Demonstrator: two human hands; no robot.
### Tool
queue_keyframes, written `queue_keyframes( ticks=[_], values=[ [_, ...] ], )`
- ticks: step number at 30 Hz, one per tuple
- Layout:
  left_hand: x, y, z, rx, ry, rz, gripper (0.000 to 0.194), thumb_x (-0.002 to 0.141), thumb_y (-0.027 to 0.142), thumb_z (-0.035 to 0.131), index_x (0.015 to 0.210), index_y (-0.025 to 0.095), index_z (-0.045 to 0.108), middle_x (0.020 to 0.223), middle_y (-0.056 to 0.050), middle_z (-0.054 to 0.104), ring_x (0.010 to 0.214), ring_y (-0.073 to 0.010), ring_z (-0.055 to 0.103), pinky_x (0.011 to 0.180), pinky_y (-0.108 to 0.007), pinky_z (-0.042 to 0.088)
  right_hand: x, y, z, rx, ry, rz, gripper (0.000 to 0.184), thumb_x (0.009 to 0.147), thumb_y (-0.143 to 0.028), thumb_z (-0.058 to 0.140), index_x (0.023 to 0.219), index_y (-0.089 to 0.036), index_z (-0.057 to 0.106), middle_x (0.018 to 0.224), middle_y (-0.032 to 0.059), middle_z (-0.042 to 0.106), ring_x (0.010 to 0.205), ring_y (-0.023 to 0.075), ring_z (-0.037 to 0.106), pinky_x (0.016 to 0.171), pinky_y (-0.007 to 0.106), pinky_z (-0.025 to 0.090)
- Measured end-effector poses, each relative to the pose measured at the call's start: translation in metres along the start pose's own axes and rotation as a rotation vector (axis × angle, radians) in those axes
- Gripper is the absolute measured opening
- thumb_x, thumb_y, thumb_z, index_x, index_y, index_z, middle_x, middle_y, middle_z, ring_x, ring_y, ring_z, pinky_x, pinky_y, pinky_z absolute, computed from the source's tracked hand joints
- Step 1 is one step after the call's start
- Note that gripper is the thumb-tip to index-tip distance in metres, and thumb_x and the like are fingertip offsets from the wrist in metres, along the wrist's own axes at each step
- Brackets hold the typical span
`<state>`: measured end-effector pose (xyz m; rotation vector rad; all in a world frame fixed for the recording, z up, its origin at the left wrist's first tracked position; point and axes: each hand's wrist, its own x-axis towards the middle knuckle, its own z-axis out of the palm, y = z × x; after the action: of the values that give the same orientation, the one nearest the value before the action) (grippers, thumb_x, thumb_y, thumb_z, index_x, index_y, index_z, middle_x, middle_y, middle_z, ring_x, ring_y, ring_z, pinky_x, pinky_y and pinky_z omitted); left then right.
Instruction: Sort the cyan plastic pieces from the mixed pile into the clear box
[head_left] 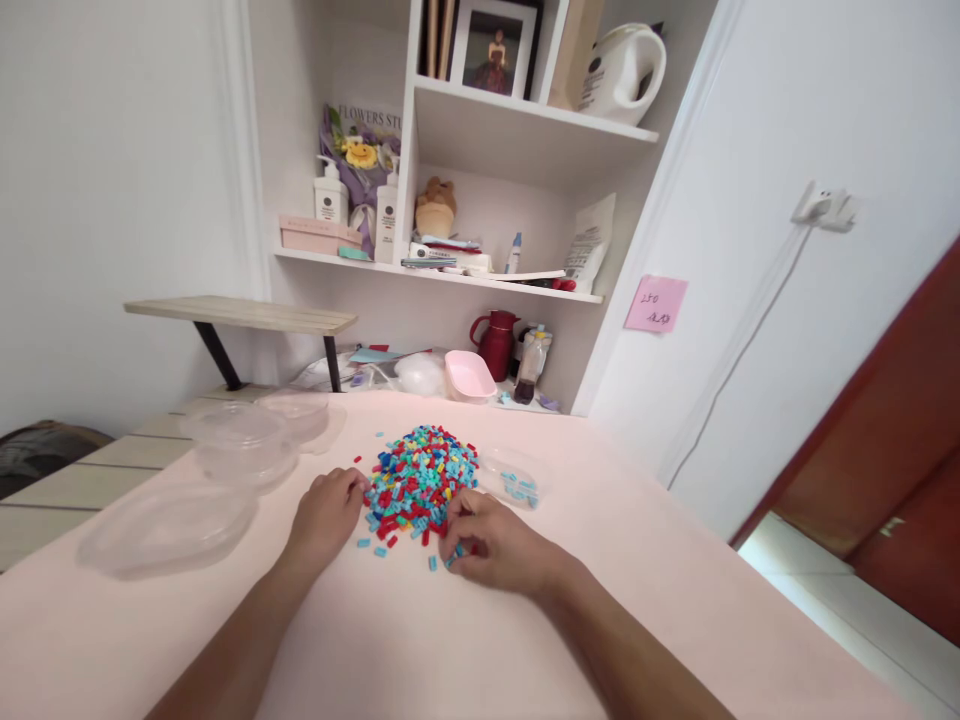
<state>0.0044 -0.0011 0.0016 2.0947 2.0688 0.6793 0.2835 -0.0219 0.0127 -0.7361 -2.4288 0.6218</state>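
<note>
A heap of small toy bricks (424, 470) in light blue, red, teal, dark blue and yellow lies on the pink tabletop. At its near right edge, my right hand (487, 545) is closed in a pinch, with light blue bricks (459, 551) at thumb and forefinger. My left hand (330, 510) rests against the heap's left side, fingers curled together; what its fingertips hold, if anything, is too small to make out. Just beyond my right hand stands a clear plastic container (514, 478) with several light blue bricks in it.
Clear plastic containers (244, 450) and a clear lid-like piece (172, 530) lie on the left of the pink table (420, 640). Behind are a pink basin (470, 377), a red jug (496, 345) and a bottle (531, 368) under the shelves. A small wooden stand (240, 314) is at left.
</note>
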Motion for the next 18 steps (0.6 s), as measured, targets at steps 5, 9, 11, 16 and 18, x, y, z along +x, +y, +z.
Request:
queue_keyframes(
  ticks=[5, 9, 11, 16, 18],
  values=[
    [0.000, -0.002, 0.000, -0.011, 0.002, 0.003, 0.030, 0.092, 0.043, 0.058, 0.111, 0.020, 0.062, 0.116, -0.005, 0.065, 0.103, -0.0180, 0.062, 0.091, -0.042, 0.053, 0.002, 0.006, -0.006, 0.076, 0.213, 0.033, 0.007, 0.079, -0.019, 0.072, 0.082, -0.024, 0.075, 0.093, 0.0034, 0.058, 0.087, 0.0166, 0.058, 0.075, 0.027, 0.049],
    [0.002, -0.002, 0.000, -0.037, 0.007, 0.001, 0.026, 0.092, 0.042, 0.057, 0.103, 0.019, 0.063, 0.110, -0.004, 0.066, 0.100, -0.0171, 0.062, 0.092, -0.042, 0.052, -0.004, 0.012, -0.029, -0.038, 0.643, 0.127, 0.012, 0.086, -0.031, 0.065, 0.088, -0.024, 0.075, 0.086, 0.0033, 0.058, 0.077, 0.0166, 0.057, 0.071, 0.030, 0.048],
    [0.003, -0.002, 0.001, -0.056, 0.014, 0.001, 0.023, 0.093, 0.039, 0.056, 0.100, 0.019, 0.064, 0.106, -0.003, 0.067, 0.098, -0.0166, 0.062, 0.091, -0.041, 0.050, -0.009, 0.019, -0.041, -0.131, 0.842, 0.194, 0.018, 0.087, -0.036, 0.063, 0.090, -0.023, 0.074, 0.081, 0.0025, 0.056, 0.070, 0.0161, 0.054, 0.067, 0.030, 0.047],
    [0.006, -0.004, 0.003, -0.091, 0.046, -0.004, 0.026, 0.094, 0.023, 0.040, 0.087, 0.025, 0.065, 0.098, -0.002, 0.069, 0.096, -0.0190, 0.060, 0.087, -0.036, 0.047, -0.016, 0.039, -0.053, -0.276, 1.001, 0.350, 0.022, 0.086, -0.040, 0.063, 0.088, -0.021, 0.074, 0.077, 0.0021, 0.053, 0.067, 0.0170, 0.053, 0.067, 0.033, 0.046],
    [0.007, -0.004, 0.003, -0.095, 0.060, -0.010, 0.029, 0.092, 0.022, 0.038, 0.083, 0.026, 0.065, 0.098, -0.001, 0.070, 0.097, -0.0208, 0.060, 0.085, -0.035, 0.046, -0.015, 0.042, -0.051, -0.292, 0.983, 0.357, 0.023, 0.087, -0.040, 0.062, 0.091, -0.021, 0.074, 0.079, 0.0027, 0.053, 0.068, 0.0174, 0.053, 0.068, 0.033, 0.047]
  ],
)
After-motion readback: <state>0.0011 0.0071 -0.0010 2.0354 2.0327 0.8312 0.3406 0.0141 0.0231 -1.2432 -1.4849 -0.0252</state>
